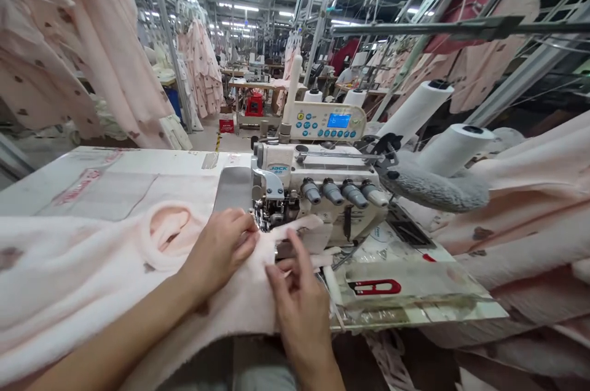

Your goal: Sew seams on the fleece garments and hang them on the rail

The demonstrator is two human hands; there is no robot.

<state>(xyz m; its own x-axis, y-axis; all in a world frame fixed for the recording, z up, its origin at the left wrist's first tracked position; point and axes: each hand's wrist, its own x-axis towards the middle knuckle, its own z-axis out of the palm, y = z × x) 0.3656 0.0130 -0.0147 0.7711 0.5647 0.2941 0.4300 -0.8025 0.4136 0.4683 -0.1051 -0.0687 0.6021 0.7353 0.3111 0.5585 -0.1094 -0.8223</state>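
The left hand (225, 243) lies palm-down, thumb and fingers drawn together, pinching the edge of a pale pink fleece piece (251, 299). Its fingertips are just beside the presser foot (263, 222) of a white Jack overlock sewing machine (336, 169). The fleece extends under the left forearm and leftward across the white table (59, 177); a ring-shaped, folded opening (154, 237) lies to the left of that hand.

The right hand (299, 305) is at the right edge of the fleece, thumb and index finger spread apart. The index fingertip is at a narrow pink strip (306, 224) in front of the machine. Whether the curled remaining fingers grip anything cannot be determined.

Red-handled thread snips (367, 287) lie to the right of the right hand. Beyond both hands, a control panel (318, 117) shows a lit blue display; white thread cones (417, 108) stand farther right.
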